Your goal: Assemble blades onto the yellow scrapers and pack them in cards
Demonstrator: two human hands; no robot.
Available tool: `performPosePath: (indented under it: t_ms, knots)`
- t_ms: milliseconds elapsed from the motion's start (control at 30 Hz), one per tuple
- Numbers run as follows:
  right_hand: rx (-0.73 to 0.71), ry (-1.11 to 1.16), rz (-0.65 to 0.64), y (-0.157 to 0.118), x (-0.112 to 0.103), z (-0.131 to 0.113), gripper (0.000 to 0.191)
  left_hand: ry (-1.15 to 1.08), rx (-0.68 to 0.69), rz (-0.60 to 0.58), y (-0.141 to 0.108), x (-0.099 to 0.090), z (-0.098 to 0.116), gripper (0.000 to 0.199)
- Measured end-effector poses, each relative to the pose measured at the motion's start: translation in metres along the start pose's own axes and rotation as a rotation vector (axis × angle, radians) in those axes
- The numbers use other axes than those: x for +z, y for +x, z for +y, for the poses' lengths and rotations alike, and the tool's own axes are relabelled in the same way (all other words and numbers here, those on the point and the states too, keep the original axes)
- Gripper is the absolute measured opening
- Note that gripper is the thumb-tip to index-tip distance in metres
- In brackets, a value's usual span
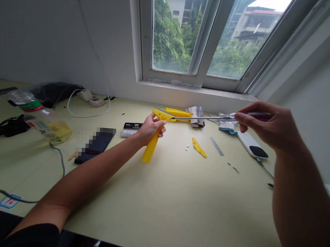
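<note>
You are clenching the yellow scraper (152,145) in your left hand (150,129), its head raised mid-table, seemingly to steady it, while your right hand (267,126) is pinching a screwdriver (202,118) between fingertips and thumb, reaching its tip leftward to that head.

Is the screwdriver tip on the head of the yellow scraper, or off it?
On, it seems: the screwdriver runs from the right hand, its tip meeting the yellow scraper in the left hand.

The left hand (150,129) is curled closed, the right hand (268,126) pinching.
</note>
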State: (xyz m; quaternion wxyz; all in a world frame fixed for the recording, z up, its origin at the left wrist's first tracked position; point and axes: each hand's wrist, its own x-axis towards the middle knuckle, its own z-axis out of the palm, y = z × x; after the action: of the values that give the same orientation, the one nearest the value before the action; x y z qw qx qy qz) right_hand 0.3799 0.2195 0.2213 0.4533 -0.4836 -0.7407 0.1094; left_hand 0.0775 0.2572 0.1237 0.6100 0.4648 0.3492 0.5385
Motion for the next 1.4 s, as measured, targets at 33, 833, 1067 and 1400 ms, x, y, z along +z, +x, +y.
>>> performPosePath:
  t_ms: [33,833,1067,1400]
  knots:
    - [-0.001,0.001,-0.002,0.0,0.0,0.001,0.026,-0.001,-0.001,0.001,0.0,0.0,0.0,0.035]
    - [0.356,0.245,0.259,0.005,0.03,-0.003,0.039,0.308,0.27,0.108,-0.003,0.005,-0.013,0.024]
    - [-0.099,0.0,0.02,-0.002,0.029,0.007,0.03,0.234,0.183,0.206,0.005,-0.003,-0.013,0.026]
    - [-0.039,0.118,-0.067,-0.012,0.029,-0.023,0.033,0.245,0.224,0.217,0.005,-0.003,-0.013,0.026]
